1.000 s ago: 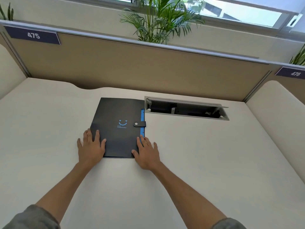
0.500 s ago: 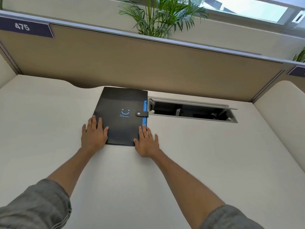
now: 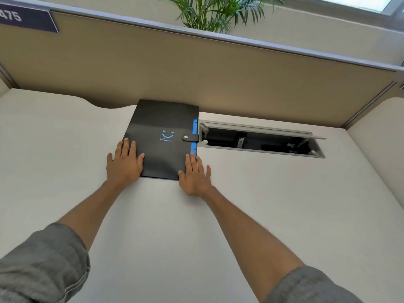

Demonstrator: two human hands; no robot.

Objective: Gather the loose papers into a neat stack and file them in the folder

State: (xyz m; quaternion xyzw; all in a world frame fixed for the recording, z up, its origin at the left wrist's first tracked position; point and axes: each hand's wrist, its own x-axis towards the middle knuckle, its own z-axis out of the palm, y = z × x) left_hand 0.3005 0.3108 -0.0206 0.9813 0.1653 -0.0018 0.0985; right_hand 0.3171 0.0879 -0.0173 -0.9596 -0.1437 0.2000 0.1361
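- Both grey sleeves (image 3: 41, 263) are cut off at the bottom edge.
- The left hand (image 3: 124, 164) and right hand (image 3: 194, 176) lie flat, fingers spread, on the near corners of the folder (image 3: 161, 125).
- The folder is black, snapped shut (no papers show), on the desk (image 3: 284, 204), its far edge against the divider (image 3: 196, 68).

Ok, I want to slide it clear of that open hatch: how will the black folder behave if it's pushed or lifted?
The black folder lies flat on the smooth desk, so it probably slides easily. Its snap strap looks fastened, so it should stay shut. It looks thin and may flex if lifted by one corner.
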